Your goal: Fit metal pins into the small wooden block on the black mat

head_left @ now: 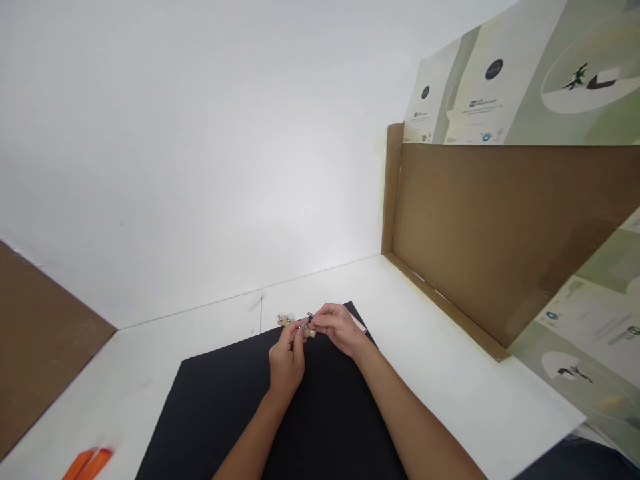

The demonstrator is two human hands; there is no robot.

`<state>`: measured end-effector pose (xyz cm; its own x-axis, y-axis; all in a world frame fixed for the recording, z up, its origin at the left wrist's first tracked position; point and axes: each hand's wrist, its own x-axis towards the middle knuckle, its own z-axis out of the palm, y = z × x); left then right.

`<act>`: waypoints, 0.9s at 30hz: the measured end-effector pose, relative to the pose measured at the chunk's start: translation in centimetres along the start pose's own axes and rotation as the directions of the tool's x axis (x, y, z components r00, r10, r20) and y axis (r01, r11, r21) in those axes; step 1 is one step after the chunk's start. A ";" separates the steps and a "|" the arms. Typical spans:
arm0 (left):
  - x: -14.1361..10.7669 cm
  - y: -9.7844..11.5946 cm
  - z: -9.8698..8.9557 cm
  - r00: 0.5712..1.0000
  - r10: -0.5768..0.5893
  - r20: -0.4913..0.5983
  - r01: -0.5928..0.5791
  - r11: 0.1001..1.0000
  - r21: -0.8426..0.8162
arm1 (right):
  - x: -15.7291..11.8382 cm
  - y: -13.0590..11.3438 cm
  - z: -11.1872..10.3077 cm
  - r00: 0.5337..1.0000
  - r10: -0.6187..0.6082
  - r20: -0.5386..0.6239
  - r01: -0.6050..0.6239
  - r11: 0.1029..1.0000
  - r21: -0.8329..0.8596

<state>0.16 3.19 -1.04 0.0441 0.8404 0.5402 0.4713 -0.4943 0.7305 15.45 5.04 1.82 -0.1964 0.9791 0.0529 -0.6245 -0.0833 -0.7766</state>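
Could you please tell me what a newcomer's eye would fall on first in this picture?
The eye goes first to the left hand and right hand, low in the centre, pinching a small metal-and-tan object over a black sheet. To the right stands a brown cardboard panel under a printed poster; orange pieces lie bottom left.

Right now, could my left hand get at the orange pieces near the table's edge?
Probably yes. Your left hand is pinching a small part with your right hand, so it would have to let go, but only the flat black mat lies between it and the orange pieces.
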 end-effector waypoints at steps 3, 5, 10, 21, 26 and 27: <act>0.0 -0.4 0.0 1.000 -0.025 -0.015 0.025 1.000 -0.005 | -0.3 0.1 0.4 0.998 0.024 0.057 -0.022 0.999 -0.029; 0.0 -0.7 0.0 0.998 -0.054 -0.031 0.053 0.998 -0.019 | -0.4 0.1 0.6 0.995 0.044 0.088 -0.040 0.998 -0.046; 0.0 -0.8 -0.1 0.993 -0.095 -0.067 0.092 0.994 -0.052 | -0.5 0.2 1.2 0.999 0.024 0.041 -0.022 0.998 -0.056; 0.2 0.0 -0.2 0.986 -0.116 -0.119 0.109 0.992 -0.067 | -0.5 0.0 1.0 0.993 -0.003 0.115 0.018 0.992 -0.128; 0.2 -0.1 -0.2 0.984 -0.112 -0.138 0.106 0.993 -0.048 | -0.6 -0.1 1.0 0.987 0.002 0.163 0.018 0.992 -0.124; 0.2 -0.2 -0.2 0.984 -0.110 -0.141 0.104 0.993 -0.052 | -0.6 -0.1 1.1 0.988 -0.008 0.155 0.028 0.991 -0.128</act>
<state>-0.06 3.45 -0.97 -0.1330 0.8498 0.5100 0.4266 -0.4154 0.8034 14.80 4.29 2.50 -0.3066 0.9390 0.1559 -0.5281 -0.0316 -0.8486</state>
